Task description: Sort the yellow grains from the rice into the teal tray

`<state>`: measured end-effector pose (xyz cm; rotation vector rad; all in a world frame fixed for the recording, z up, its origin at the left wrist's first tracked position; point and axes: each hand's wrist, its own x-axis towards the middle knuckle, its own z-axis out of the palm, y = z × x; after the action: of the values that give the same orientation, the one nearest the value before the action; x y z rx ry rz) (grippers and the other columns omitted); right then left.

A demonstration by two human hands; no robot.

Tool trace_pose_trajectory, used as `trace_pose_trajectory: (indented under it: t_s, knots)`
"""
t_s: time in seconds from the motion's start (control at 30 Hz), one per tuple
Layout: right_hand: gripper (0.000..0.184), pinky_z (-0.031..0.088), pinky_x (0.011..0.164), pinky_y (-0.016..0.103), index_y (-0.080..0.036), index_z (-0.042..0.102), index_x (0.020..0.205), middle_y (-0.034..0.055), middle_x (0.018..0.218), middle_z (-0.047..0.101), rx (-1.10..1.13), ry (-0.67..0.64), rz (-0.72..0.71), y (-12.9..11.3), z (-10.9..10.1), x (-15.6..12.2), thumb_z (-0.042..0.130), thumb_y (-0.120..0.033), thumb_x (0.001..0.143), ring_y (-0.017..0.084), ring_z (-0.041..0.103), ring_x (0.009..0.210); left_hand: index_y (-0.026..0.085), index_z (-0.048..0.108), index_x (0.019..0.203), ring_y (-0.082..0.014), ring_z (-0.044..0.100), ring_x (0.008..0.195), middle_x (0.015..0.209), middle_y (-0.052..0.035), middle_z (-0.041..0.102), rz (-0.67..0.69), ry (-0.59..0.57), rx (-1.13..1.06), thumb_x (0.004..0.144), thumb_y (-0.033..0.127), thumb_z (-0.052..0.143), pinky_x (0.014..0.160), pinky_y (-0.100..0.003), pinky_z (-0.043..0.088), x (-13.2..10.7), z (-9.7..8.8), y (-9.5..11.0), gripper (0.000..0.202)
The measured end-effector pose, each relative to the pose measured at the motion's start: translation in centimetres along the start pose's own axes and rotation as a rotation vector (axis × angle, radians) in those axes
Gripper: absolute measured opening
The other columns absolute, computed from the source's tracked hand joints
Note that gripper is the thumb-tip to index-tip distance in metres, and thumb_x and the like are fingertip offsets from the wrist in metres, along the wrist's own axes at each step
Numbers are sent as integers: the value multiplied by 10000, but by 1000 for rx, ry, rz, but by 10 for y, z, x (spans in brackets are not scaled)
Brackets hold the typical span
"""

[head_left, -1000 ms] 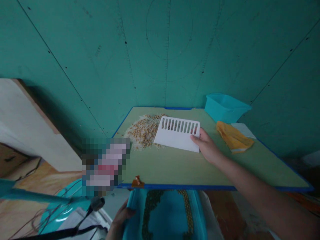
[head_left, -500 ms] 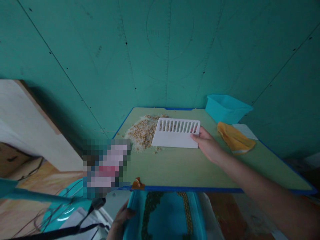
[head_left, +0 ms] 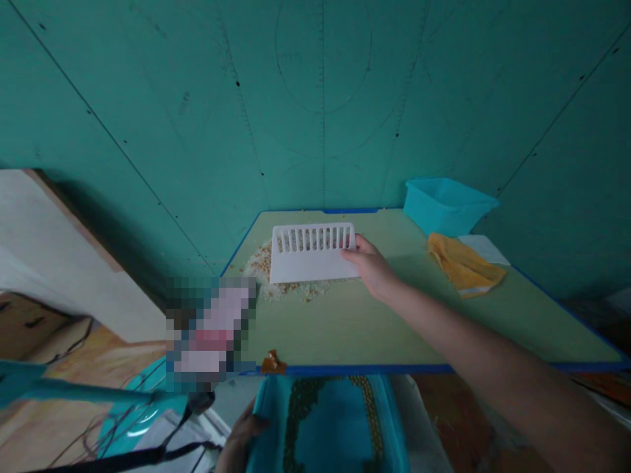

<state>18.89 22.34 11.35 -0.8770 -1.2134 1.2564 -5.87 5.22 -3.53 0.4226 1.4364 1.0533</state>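
My right hand (head_left: 372,264) grips the right end of a white slotted plastic panel (head_left: 315,266), its thumb on the near face. The panel stands tilted over a spread of pale grains and tan beans or kernels (head_left: 263,263) on the table, hiding much of it. Below the table's front edge, my left hand (head_left: 246,430) is closed on the left rim of a blue tray (head_left: 335,420). Dark green bits lie along the tray's left side and round tan ones along its right.
A blue bin (head_left: 448,203) stands at the table's back right, with a yellow cloth (head_left: 466,263) before it. Orange tape (head_left: 273,362) sticks to the front edge of the table (head_left: 365,332). A pixelated object (head_left: 211,335) and a board (head_left: 59,243) are at left; the green wall (head_left: 315,98) rises behind.
My right hand has carried the white slotted panel leftward over the grain spread, covering more of it. The left hand still grips the tray. The view has shifted slightly.
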Motion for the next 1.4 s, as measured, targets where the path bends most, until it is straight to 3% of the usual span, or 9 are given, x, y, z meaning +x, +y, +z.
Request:
trace_pose_trajectory:
  t_s: [0.27,0.43,0.67,1.07,1.23,1.4]
  knots:
    - [168,387,707,316,-214,524,824,-21,716,551,-51,-56,-38,11,4,-2,517,-196,657,148,506,702,175,666,527,-142,417,323,245,61,484,28,8,-20,317,-13,603,404,-285,370,6,0,-13,289]
    - [150,392,711,323,-215,506,833,-11,754,558,-51,-80,-57,15,5,-2,510,-208,683,151,506,716,190,631,408,-168,436,330,254,22,524,-10,-19,6,264,-40,619,402,-309,373,11,-2,-10,271]
    - [114,384,712,318,-214,498,809,-11,768,550,-61,-107,-85,18,1,0,508,-200,696,146,501,723,211,653,425,-190,489,387,351,20,607,-13,-47,24,292,-6,628,461,-318,387,13,-5,-14,256]
    - [124,358,682,279,-203,507,777,-31,728,552,3,-147,-37,10,-1,-3,528,-183,656,130,492,694,211,605,348,-158,407,327,234,33,509,-97,-46,91,287,-13,582,393,-295,325,25,-7,-11,233]
    - [155,368,706,293,-206,517,810,-22,756,577,13,-154,-38,6,-1,-6,527,-194,656,140,508,716,191,635,479,-216,520,439,397,6,618,-64,-48,15,308,-26,633,468,-332,415,-3,8,-2,276]
    - [144,388,727,317,-210,502,803,-9,772,575,-2,-160,-28,5,4,-9,534,-218,663,152,516,735,212,648,917,-291,616,583,460,26,619,-92,37,-267,487,136,658,501,-365,464,-51,39,4,437]
